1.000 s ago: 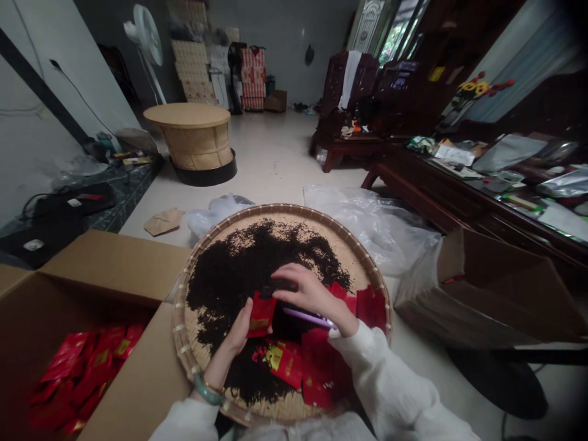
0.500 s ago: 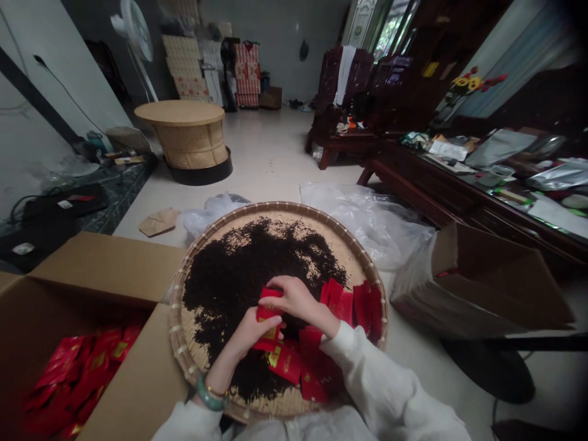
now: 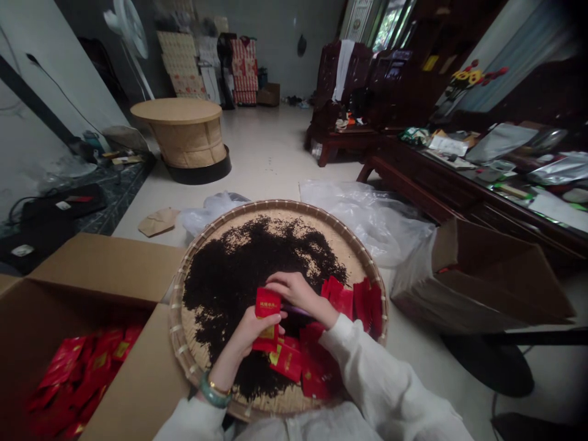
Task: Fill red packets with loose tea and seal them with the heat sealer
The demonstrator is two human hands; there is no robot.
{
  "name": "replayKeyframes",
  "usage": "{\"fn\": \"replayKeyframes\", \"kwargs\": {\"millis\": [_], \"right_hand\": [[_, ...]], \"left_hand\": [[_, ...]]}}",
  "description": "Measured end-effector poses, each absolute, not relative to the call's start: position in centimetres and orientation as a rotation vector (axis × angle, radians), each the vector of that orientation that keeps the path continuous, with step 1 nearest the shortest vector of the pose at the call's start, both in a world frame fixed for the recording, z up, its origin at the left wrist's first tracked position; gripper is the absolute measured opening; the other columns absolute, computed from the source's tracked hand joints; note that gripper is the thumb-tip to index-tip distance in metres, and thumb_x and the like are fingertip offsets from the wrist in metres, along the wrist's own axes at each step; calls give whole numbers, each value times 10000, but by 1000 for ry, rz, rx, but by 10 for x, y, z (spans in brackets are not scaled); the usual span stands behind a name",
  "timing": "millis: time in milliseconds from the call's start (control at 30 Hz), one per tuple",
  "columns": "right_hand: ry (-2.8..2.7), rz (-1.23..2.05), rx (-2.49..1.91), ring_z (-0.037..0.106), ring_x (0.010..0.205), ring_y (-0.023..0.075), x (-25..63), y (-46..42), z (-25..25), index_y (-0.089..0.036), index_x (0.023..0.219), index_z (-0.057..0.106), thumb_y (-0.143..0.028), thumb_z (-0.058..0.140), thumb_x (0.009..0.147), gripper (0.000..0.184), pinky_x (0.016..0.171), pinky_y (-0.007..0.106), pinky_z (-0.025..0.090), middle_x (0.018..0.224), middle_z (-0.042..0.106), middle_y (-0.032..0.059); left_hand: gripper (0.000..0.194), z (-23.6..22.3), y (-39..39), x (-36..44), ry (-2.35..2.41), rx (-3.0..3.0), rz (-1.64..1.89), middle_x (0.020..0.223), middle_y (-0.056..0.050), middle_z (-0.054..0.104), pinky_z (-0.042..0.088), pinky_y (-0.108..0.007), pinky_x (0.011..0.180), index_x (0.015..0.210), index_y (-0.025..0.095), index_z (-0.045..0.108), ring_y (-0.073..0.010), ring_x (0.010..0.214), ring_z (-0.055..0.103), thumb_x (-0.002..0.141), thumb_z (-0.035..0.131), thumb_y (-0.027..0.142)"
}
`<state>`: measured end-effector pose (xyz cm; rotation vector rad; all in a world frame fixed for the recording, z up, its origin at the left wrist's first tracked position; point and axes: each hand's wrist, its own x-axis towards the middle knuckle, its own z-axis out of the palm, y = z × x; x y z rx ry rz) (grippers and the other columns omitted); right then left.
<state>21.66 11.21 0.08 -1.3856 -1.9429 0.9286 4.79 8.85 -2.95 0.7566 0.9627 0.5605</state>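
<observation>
The left hand (image 3: 250, 329) is gripping a red packet (image 3: 267, 305) upright over a round woven tray (image 3: 176, 321), its thumb lying across the packet's front. The right hand (image 3: 297, 294) is hovering with bent fingers at the packet's upper edge; a purple item (image 3: 296, 310) is showing beneath it, and whether that hand is gripping anything I cannot tell.

Dark, loose shreds (image 3: 234, 266) are covering most of the tray, with bare weave showing toward the far right. More red packets (image 3: 340, 297) are standing bunched along the tray's right side, while a red packet with a yellow patch (image 3: 288, 361) is lying nearer the person.

To the left, an open cardboard box (image 3: 108, 263) is holding a heap of red packets (image 3: 87, 367); to the right, another open carton (image 3: 459, 294) is sitting tilted. Clear plastic sheeting (image 3: 362, 220) is spreading over the pale floor (image 3: 266, 147) beyond the tray.

Farther back, a drum-shaped stand (image 3: 184, 141) is resting below a white fan (image 3: 131, 27), and patterned boxes (image 3: 181, 61) are stacking up by the wall. A white cloth (image 3: 343, 67) is hanging over a dark wooden chair (image 3: 324, 79), and a long dark surface (image 3: 413, 168) is carrying papers (image 3: 448, 145) and clutter.
</observation>
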Motion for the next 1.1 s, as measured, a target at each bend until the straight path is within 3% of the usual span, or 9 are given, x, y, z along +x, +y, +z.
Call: {"fn": "replayKeyframes", "kwargs": {"millis": [67,133,200,367,600,700,833,1100], "right_hand": [[-1946,794,-1597,619,920,193,228,103,-3,-157,1147,615,-390,490,927,344,819,296,453,1026,666,100],[-2099,637,-1844,578,1014,279,238,88,-13,-126,1282,521,-448,661,793,602,853,385,452,1106,614,173],[-2222,570,-2056,559,1028,331,245,73,-26,-110,1339,461,-356,786,667,786,837,438,461,1144,575,212],[-2192,626,-2115,565,1016,295,253,54,-50,-95,1313,475,-204,684,765,597,833,389,476,1145,554,189],[-1748,959,-1759,587,983,237,281,71,-41,-94,1174,584,-322,692,774,473,877,356,451,1092,616,131],[-1714,1112,-1561,590,1003,240,275,79,-22,-107,1162,608,-388,702,754,504,889,352,442,1118,629,118],[-1847,1176,-1478,605,888,224,252,87,1,-127,1099,669,-412,720,732,468,783,312,449,998,663,92],[-1958,1036,-1467,554,737,164,237,91,9,-169,1028,722,-341,646,824,277,676,264,390,815,616,48]], "left_hand": [[591,-33,92,46,1010,715,595,966,-176,717,528,-257,523,976,83,646,-179,572,674,504,857,370],[604,-35,95,43,1048,689,636,1010,-180,708,524,-246,508,1006,92,643,-184,591,682,507,859,355],[591,-38,98,42,1065,677,673,1039,-178,702,533,-248,527,1002,96,644,-187,608,690,509,862,341],[611,-38,98,44,1050,662,703,1033,-177,703,542,-262,565,1009,88,648,-200,624,699,495,871,332],[659,-33,96,44,1080,715,682,992,-176,713,541,-267,581,997,65,654,-197,615,695,440,884,332],[588,-34,94,48,1081,794,643,874,-141,732,536,-271,564,914,59,666,-201,600,687,437,877,329],[439,-33,90,56,1047,931,593,607,-58,690,524,-268,562,787,66,658,-186,551,659,470,851,300],[337,-31,86,55,1033,1033,545,647,-56,699,520,-290,598,791,87,637,-193,580,662,534,791,242]]}}
